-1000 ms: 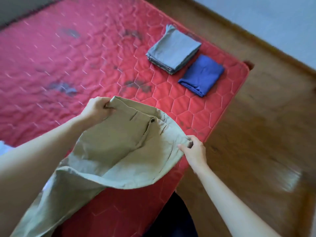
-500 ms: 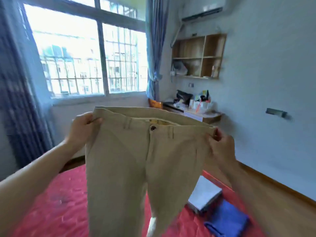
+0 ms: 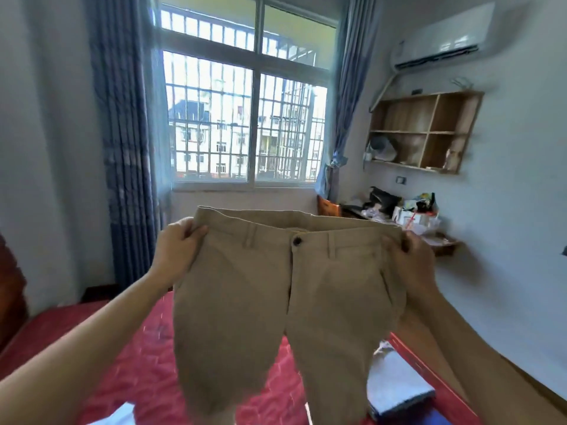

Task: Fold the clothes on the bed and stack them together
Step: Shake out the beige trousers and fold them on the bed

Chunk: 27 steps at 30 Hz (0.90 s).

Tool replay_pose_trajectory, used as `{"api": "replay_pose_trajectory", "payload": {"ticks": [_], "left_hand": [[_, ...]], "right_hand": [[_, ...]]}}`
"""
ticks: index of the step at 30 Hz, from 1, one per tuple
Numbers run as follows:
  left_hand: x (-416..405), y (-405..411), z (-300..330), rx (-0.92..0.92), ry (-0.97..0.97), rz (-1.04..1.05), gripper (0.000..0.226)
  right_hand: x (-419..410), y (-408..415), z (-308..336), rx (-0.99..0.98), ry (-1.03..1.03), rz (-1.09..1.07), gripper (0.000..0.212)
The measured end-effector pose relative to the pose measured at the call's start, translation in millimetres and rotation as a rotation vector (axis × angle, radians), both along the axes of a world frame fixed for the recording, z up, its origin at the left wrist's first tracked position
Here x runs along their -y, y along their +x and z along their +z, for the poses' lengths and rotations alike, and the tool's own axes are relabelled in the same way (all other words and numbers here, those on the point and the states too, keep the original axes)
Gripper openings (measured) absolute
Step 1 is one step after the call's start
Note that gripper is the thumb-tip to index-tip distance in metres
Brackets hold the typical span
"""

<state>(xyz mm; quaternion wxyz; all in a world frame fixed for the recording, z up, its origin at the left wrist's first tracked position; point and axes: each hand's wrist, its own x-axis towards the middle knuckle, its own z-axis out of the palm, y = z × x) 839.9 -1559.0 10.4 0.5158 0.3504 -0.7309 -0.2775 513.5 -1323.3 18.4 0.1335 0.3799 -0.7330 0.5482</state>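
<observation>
The beige cotton trousers point(image 3: 276, 302) hang in the air above the red quilted mattress point(image 3: 135, 357), waistband level and stretched crosswise, legs dropping straight down, so their long axis runs vertically. The left hand point(image 3: 179, 248) pinches the left end of the waistband and the right hand point(image 3: 412, 256) grips the right end, each equally near. A folded grey garment point(image 3: 395, 384) lies near the mattress's right edge, probably the stack. Compared with half a second ago, the trousers sit more squarely, and the waistband is pulled tauter.
</observation>
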Motion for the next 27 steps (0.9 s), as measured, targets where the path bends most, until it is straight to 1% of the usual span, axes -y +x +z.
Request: {"api": "replay_pose_trajectory", "payload": {"ticks": [3,4,6,7,10,13,17,19,20,24,27], "left_hand": [[-11,-10,-6,0.098,0.073,0.052,0.022],[-17,-15,-9,0.116,0.118,0.071,0.024],[-30,-30,-17,0.141,0.226,0.103,0.026],[-40,-38,-21,0.147,0.271,0.115,0.028],[-78,-68,-26,0.08,0.335,0.111,0.031],[-120,-93,-24,-0.078,0.33,0.022,0.027],[-162,-102,-18,-0.24,0.287,-0.117,0.019],[-172,-95,-18,-0.297,0.255,-0.134,0.019],[-175,-90,-18,-0.314,0.231,-0.134,0.019],[-180,-78,-22,-0.337,0.176,-0.18,0.024],[-181,-72,-28,-0.297,0.137,-0.191,0.033]], "right_hand": [[6,-8,6,0.085,0.066,0.002,0.007],[9,-10,4,0.12,0.075,-0.016,0.006],[15,-8,-2,0.224,0.067,-0.073,0.019],[18,-3,-5,0.269,0.047,-0.094,0.022],[23,33,-11,0.281,-0.009,-0.109,0.019],[26,87,-12,0.213,-0.091,0.022,0.014],[19,141,-16,0.044,-0.08,0.226,0.009],[14,151,-16,-0.042,-0.085,0.271,0.014],[12,153,-14,-0.053,-0.093,0.294,0.017],[7,161,-8,-0.019,-0.122,0.39,0.019],[8,169,-11,0.089,-0.094,0.434,0.019]]}}
